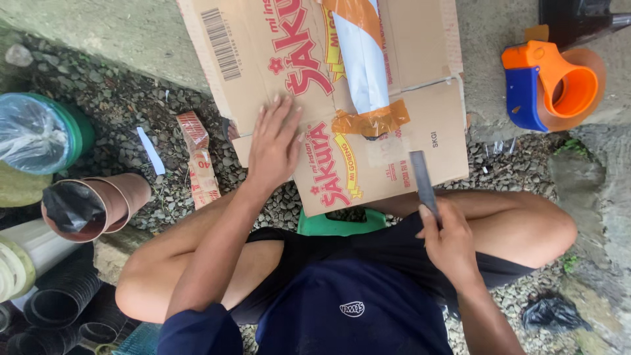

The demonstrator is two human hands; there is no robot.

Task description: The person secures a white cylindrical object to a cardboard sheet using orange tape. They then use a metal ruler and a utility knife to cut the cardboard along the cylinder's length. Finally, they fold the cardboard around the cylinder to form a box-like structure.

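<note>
A flattened brown cardboard box (420, 46) with red and yellow print lies on the ground in front of me. My left hand (273, 144) rests flat on it, fingers spread, near its lower left edge. My right hand (450, 240) grips a thin grey blade (422, 177) that points up over the cardboard's lower right part. A white wrapped parcel (365, 62) lies on the cardboard, fixed with orange-brown tape (371, 121).
An orange and blue tape dispenser (549, 85) sits on concrete at the upper right. Left, on gravel: a green bucket with plastic (43, 135), brown plastic pots (98, 204), black pots (62, 296), a crumpled wrapper (200, 161). A green stool (342, 223) shows under me.
</note>
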